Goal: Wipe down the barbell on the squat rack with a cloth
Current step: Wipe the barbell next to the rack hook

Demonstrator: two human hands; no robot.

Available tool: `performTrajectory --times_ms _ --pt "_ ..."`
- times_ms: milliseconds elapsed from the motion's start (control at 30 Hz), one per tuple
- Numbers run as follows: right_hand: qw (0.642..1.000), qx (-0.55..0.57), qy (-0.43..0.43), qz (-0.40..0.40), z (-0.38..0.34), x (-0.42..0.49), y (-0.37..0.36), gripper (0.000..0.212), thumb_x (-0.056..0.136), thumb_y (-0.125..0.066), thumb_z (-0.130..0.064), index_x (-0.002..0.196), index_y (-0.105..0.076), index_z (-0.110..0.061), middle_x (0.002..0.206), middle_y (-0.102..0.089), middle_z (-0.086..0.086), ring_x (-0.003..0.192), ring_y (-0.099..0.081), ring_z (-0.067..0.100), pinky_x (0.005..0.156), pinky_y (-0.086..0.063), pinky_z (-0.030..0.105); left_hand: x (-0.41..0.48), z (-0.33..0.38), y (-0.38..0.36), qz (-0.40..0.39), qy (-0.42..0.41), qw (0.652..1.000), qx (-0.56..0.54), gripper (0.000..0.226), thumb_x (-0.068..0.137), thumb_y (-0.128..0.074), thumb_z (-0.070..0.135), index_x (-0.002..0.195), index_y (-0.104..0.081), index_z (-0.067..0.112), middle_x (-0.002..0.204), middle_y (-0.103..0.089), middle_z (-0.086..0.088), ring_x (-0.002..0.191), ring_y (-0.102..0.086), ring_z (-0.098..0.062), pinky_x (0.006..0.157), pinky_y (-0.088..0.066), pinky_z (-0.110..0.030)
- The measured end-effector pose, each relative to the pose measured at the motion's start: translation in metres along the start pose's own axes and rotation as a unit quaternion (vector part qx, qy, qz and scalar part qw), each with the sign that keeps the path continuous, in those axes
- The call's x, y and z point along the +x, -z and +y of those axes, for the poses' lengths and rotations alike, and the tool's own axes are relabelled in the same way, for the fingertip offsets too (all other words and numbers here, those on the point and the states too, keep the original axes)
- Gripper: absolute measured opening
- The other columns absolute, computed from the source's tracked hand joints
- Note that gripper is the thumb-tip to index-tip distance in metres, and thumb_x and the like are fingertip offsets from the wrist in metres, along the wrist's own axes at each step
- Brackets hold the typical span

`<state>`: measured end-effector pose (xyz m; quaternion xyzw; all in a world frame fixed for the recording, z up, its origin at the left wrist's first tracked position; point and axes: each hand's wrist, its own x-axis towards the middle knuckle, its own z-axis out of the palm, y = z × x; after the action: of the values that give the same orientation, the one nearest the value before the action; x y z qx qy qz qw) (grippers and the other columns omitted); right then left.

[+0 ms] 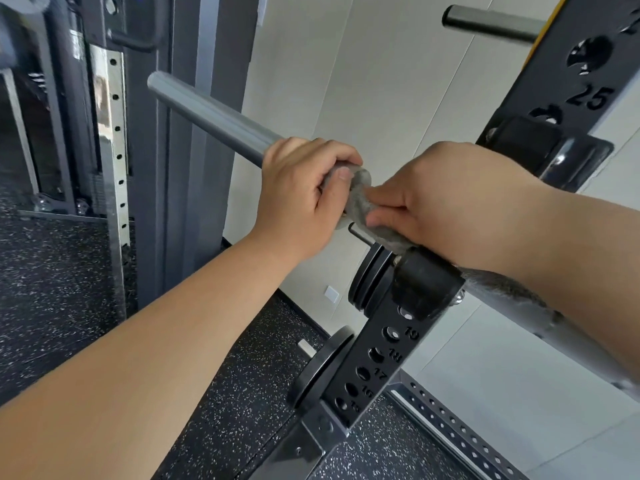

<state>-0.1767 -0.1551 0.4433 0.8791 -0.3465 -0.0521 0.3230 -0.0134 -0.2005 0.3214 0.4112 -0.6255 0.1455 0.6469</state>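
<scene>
Head view: both hands (301, 188) (446, 195) grip cloth (360, 192) around barbell (214, 116); upright (384, 355) reads 19–15.

below me lies a black speckled floor (52, 271). weight plates (369, 282) hang near a pale wall (381, 81), where i see a small white outlet (331, 294).

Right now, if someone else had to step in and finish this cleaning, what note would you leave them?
Left hand: closed around the barbell sleeve, pinching one end of the grey cloth.
Right hand: grip on the cloth where it wraps the bar, just outside the rack's black hook.
Done: cannot tell how much is wiped.
Left: the bare sleeve out to its end, and the shaft under the right forearm.
</scene>
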Motion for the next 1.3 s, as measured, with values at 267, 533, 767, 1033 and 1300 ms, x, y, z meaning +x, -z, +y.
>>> performTrajectory --times_ms 267,533,767,1033,1300 --pt "0.998 -0.002 0.059 0.012 0.005 -0.014 0.0 0.044 0.09 -0.023 -0.056 0.106 -0.06 -0.037 0.089 -0.064 -0.013 0.083 -0.06 0.014 0.074 -0.051 0.034 0.0 -0.004 -0.002 0.006 -0.022 1.0 -0.003 0.034 0.099 -0.041 0.027 0.102 -0.073 0.018 0.096 -0.072 0.013 0.094 -0.06 -0.017 0.096 -0.039 -0.046" --pt "0.992 0.079 0.096 0.012 0.014 -0.019 -0.015 0.061 0.098 -0.008 -0.059 0.112 -0.062 -0.035 0.097 -0.073 0.003 0.079 -0.07 0.027 0.07 -0.055 0.046 0.002 -0.013 -0.001 0.004 -0.053 0.999 0.0 0.042 0.103 -0.036 0.035 0.103 -0.074 0.018 0.093 -0.071 0.013 0.09 -0.062 -0.019 0.092 -0.041 -0.049" --pt "0.987 0.112 0.095 -0.07 0.004 -0.004 0.004 0.028 0.089 -0.039 -0.049 0.105 -0.061 -0.057 0.098 -0.072 -0.009 0.085 -0.07 0.017 0.073 -0.058 0.036 0.005 -0.014 -0.003 0.012 -0.073 0.997 0.008 0.046 0.101 -0.033 0.037 0.102 -0.075 0.018 0.091 -0.071 0.011 0.086 -0.062 -0.021 0.085 -0.041 -0.049" --pt "0.99 0.124 0.064 -0.032 0.008 0.0 -0.01 0.042 0.081 -0.024 -0.062 0.109 -0.054 -0.059 0.101 -0.072 -0.01 0.089 -0.071 0.022 0.075 -0.059 0.042 0.005 -0.018 -0.003 0.01 -0.085 0.996 0.017 0.046 0.1 -0.033 0.036 0.102 -0.075 0.017 0.092 -0.072 0.01 0.087 -0.063 -0.022 0.085 -0.041 -0.047" --pt "0.994 0.093 0.056 0.031 0.007 -0.017 0.0 0.028 0.094 -0.043 -0.044 0.111 -0.065 -0.04 0.098 -0.074 -0.008 0.089 -0.07 0.024 0.075 -0.057 0.039 0.005 -0.016 -0.004 0.012 -0.086 0.996 0.015 0.046 0.1 -0.032 0.036 0.1 -0.074 0.016 0.09 -0.071 0.008 0.087 -0.062 -0.022 0.084 -0.041 -0.047"
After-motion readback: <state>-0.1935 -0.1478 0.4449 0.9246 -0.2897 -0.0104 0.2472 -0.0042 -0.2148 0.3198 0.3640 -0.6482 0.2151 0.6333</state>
